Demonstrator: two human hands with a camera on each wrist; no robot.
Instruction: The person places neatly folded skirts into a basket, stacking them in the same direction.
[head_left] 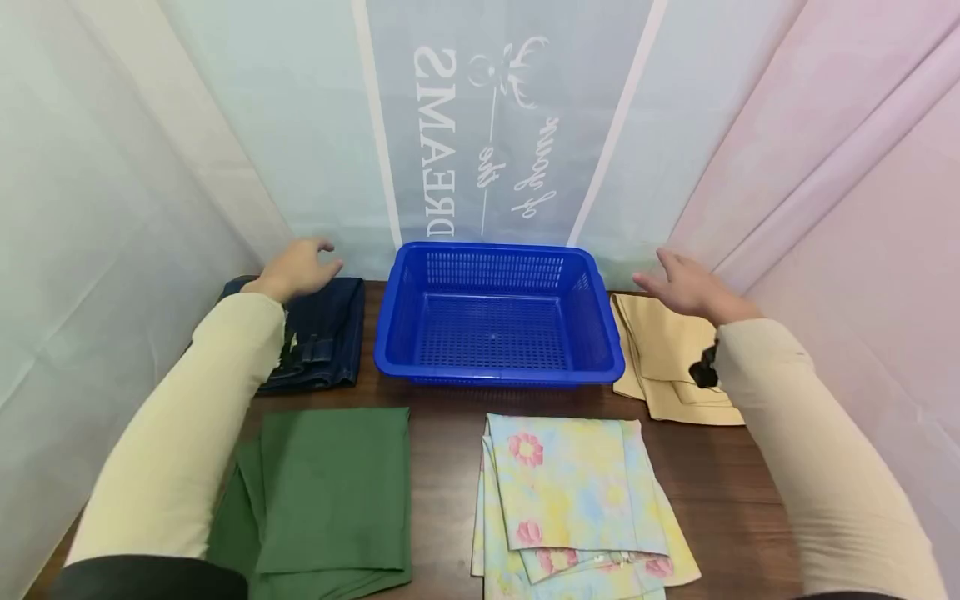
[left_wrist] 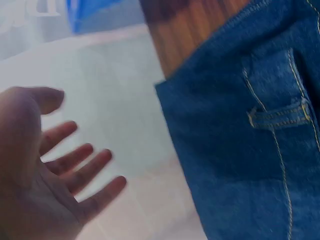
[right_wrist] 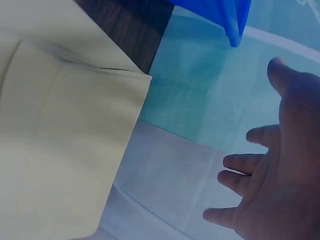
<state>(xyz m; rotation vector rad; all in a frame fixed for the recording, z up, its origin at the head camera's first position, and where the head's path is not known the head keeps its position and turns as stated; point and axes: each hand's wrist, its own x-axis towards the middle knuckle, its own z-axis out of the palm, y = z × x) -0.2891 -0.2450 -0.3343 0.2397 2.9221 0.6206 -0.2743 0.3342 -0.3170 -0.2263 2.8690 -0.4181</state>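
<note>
My left hand (head_left: 294, 268) hovers over the folded dark blue jeans (head_left: 322, 333) at the table's back left, fingers loosely bent around nothing. In the left wrist view the jeans (left_wrist: 225, 150) lie beside that hand, a belt loop and stitching showing. Opposite it, my right hand (head_left: 688, 287) is held over a folded tan garment (head_left: 675, 350) at the back right, its fingers spread and holding nothing. Between the two hands stands a blue plastic basket (head_left: 493, 375) with slotted walls and nothing inside.
Nearer the front lie a folded green garment (head_left: 337, 492) on the left and a folded floral garment (head_left: 577, 483) on the right. All rest on a brown wooden table (head_left: 442, 483). Pale curtains (head_left: 495, 125) with printed lettering hang close behind and at both sides.
</note>
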